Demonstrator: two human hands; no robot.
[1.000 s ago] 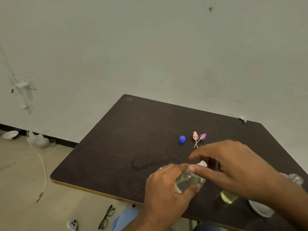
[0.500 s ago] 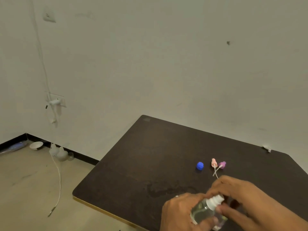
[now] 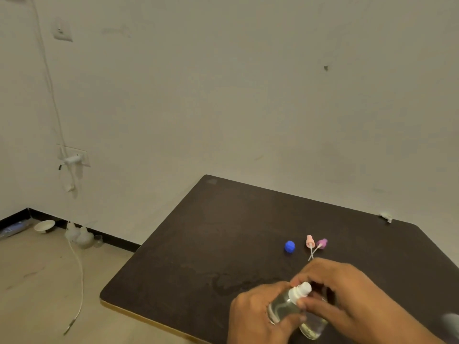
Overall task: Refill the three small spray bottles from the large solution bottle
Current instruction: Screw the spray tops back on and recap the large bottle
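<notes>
My left hand grips a small clear spray bottle holding clear liquid, tilted over the table's near edge. My right hand pinches the bottle's white spray head with thumb and fingers. A second clear bottle with pale liquid stands just under my hands. Farther back on the dark table lie a blue cap, a pink spray head and a purple spray head, their tubes crossing. The large solution bottle is out of view.
A wet smear marks the tabletop left of my hands. The table's left edge drops to the floor, where a white cable, a white bowl and small clear items sit by the wall.
The view has tilted upward, so my hands sit lower in frame. My right hand has moved from over the bottle's top to pinching its white spray head.
</notes>
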